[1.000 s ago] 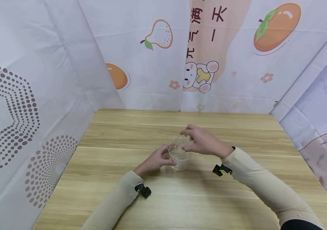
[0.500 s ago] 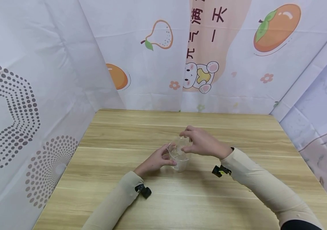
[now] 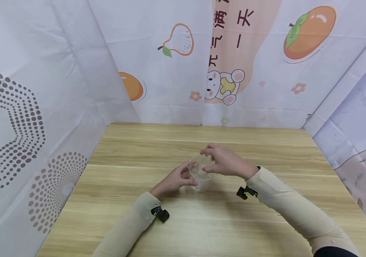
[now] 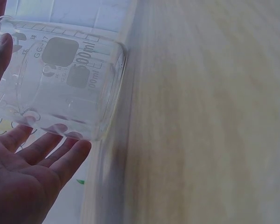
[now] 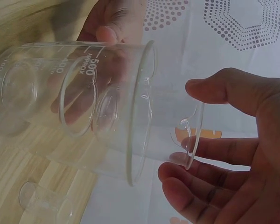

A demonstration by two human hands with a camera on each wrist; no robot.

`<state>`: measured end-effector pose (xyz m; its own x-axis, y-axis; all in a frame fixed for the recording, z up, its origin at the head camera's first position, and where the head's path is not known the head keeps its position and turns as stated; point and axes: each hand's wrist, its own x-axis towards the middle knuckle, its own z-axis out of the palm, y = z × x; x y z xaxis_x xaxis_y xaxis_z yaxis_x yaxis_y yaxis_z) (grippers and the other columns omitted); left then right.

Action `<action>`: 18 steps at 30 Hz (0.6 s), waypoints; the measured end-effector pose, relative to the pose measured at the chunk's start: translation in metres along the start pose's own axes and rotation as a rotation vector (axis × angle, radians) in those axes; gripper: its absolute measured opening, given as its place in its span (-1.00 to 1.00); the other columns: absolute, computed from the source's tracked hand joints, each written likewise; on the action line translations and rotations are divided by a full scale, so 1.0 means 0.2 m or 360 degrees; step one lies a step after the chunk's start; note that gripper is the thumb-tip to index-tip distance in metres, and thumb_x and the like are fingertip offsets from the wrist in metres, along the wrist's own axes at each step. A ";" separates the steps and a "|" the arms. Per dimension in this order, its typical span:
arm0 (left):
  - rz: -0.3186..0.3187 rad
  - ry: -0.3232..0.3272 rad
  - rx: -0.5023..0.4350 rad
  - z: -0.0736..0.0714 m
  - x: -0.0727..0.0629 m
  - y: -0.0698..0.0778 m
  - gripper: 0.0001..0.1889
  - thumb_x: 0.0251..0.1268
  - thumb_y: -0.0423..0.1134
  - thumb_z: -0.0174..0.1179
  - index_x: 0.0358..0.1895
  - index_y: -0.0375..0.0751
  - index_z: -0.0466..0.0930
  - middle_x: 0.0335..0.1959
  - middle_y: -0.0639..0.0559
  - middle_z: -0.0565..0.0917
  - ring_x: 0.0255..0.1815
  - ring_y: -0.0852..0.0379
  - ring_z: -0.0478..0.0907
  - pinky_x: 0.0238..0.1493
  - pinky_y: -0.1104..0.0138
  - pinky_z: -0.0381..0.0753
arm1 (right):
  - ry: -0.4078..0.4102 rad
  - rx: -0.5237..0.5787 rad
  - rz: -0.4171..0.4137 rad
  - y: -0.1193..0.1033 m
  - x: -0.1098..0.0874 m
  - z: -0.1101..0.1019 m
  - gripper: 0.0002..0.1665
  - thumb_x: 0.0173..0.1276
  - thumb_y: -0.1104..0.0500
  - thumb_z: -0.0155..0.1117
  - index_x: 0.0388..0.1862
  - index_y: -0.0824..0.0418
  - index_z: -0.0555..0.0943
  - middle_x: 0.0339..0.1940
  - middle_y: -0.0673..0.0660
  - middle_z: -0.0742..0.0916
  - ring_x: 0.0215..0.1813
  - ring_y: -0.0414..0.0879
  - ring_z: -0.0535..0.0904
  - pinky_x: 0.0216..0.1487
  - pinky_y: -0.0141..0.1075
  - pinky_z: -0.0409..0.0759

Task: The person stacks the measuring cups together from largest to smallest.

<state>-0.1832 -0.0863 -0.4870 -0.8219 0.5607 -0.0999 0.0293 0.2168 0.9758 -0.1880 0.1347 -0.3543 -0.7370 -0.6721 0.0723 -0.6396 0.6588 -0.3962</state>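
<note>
We see a clear glass beaker (image 3: 199, 178) standing near the middle of the wooden table (image 3: 266, 142), marked "500" on its wall in the wrist views. In the right wrist view a smaller clear beaker (image 5: 144, 126) sits nested inside its mouth, partly in and leaning out toward the right hand.

Our left hand (image 3: 171, 180) is at the large beaker's left side, with the thumb (image 5: 107, 32) and fingers (image 4: 60, 149) curved round its wall and touching the glass, steadying it on the table. Our right hand (image 3: 224, 160) is above and to the right of the rim, with the thumb and fingers pinching the rim of the smaller beaker.

In the right wrist view another small clear vessel (image 5: 42, 200) lies low in the frame, but we cannot tell whether it is a separate item or a reflection.

Both forearms wear beige sleeves (image 3: 292, 207), each with a small black clip near the wrist. Printed cloth (image 3: 170, 71) with fruit, a bear and dotted patterns encloses the table on three sides.
</note>
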 end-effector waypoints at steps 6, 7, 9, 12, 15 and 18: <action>-0.0004 -0.0009 -0.0016 0.00 0.00 0.00 -0.09 0.18 -0.18 0.39 0.54 0.08 0.03 0.55 0.01 0.18 0.51 -0.09 0.23 0.44 0.05 0.35 | 0.0005 -0.0006 -0.0033 0.01 0.00 0.02 -0.46 0.14 0.10 0.46 0.07 0.31 0.62 -0.16 0.12 0.67 -0.26 -0.02 0.60 -0.34 -0.39 0.55; -0.0006 -0.0010 -0.0021 0.00 0.00 0.00 -0.09 0.18 -0.18 0.38 0.55 0.08 0.02 0.55 0.01 0.18 0.50 -0.10 0.24 0.44 0.05 0.35 | 0.0005 -0.0008 -0.0037 0.01 0.00 0.02 -0.47 0.14 0.10 0.46 0.07 0.31 0.62 -0.16 0.12 0.67 -0.25 -0.02 0.61 -0.33 -0.39 0.56; -0.0009 -0.0013 -0.0033 0.00 0.00 0.00 -0.08 0.19 -0.19 0.38 0.55 0.08 0.02 0.55 0.01 0.17 0.50 -0.11 0.24 0.44 0.04 0.36 | 0.0004 -0.0010 -0.0031 0.01 0.00 0.02 -0.46 0.14 0.09 0.46 0.07 0.31 0.62 -0.15 0.12 0.66 -0.25 -0.03 0.61 -0.32 -0.38 0.57; -0.0015 -0.0011 -0.0035 0.00 0.00 -0.01 -0.08 0.19 -0.20 0.38 0.55 0.09 0.02 0.55 0.01 0.16 0.50 -0.12 0.25 0.45 0.04 0.34 | -0.0003 -0.0004 -0.0019 0.00 0.00 0.02 -0.45 0.13 0.09 0.46 0.08 0.31 0.62 -0.14 0.12 0.66 -0.25 -0.06 0.60 -0.31 -0.38 0.58; -0.0018 -0.0004 -0.0016 0.00 0.00 -0.01 -0.08 0.18 -0.18 0.39 0.55 0.10 0.02 0.55 0.02 0.16 0.51 -0.10 0.23 0.46 0.04 0.32 | -0.0016 -0.0007 -0.0016 0.00 0.01 0.03 -0.44 0.12 0.08 0.47 0.07 0.31 0.62 -0.15 0.12 0.66 -0.27 -0.11 0.58 -0.32 -0.39 0.57; -0.0021 0.0004 0.0004 0.00 0.00 0.00 -0.08 0.17 -0.15 0.39 0.55 0.11 0.02 0.55 0.04 0.17 0.52 -0.09 0.22 0.47 0.04 0.32 | -0.0021 -0.0015 -0.0020 0.00 0.01 0.04 -0.44 0.12 0.08 0.47 0.07 0.32 0.62 -0.15 0.13 0.67 -0.28 -0.12 0.57 -0.32 -0.40 0.57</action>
<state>-0.1835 -0.0863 -0.4872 -0.8237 0.5558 -0.1123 0.0198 0.2261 0.9739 -0.1883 0.1317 -0.3612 -0.7260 -0.6846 0.0649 -0.6508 0.6535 -0.3865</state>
